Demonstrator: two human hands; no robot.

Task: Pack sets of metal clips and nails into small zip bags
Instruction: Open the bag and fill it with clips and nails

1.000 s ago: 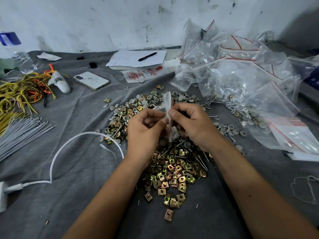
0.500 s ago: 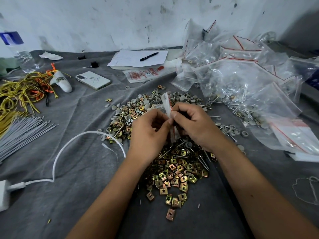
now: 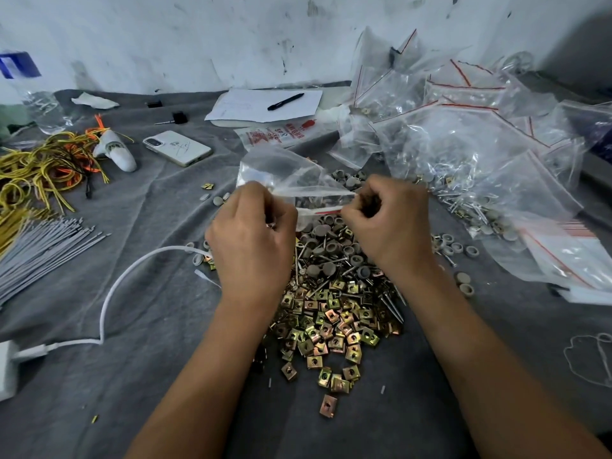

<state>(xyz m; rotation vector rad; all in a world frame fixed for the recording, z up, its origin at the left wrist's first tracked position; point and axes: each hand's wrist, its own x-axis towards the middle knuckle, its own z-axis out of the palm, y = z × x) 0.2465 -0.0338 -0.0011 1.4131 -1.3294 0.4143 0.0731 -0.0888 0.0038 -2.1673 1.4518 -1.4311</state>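
Grey cloth (image 3: 139, 326) covers the work surface, creased throughout. Nearest the viewer, a heap of brass-coloured metal clips (image 3: 331, 329) lies between the two forearms, one clip apart at the near edge. Just beyond it, grey caps (image 3: 326, 250) and nails (image 3: 392, 301) are mixed into the same heap. Above this heap the left hand (image 3: 251, 240) and right hand (image 3: 390, 223) hold a small zip bag (image 3: 291, 178) stretched between them; each hand has fingers curled and pinching one end of the red-lined zip strip. Bag contents cannot be told. A white cable (image 3: 109, 293) loops at left, beside a bundle of grey cable ties (image 3: 39, 250). Further back left: yellow and orange wires (image 3: 36, 167), a white phone (image 3: 177, 148). At right, a large pile of clear zip bags (image 3: 470, 154), several holding nails and caps. Farthest, a black pen (image 3: 285, 101) lies on paper (image 3: 251, 107) against the marked white wall (image 3: 198, 38)
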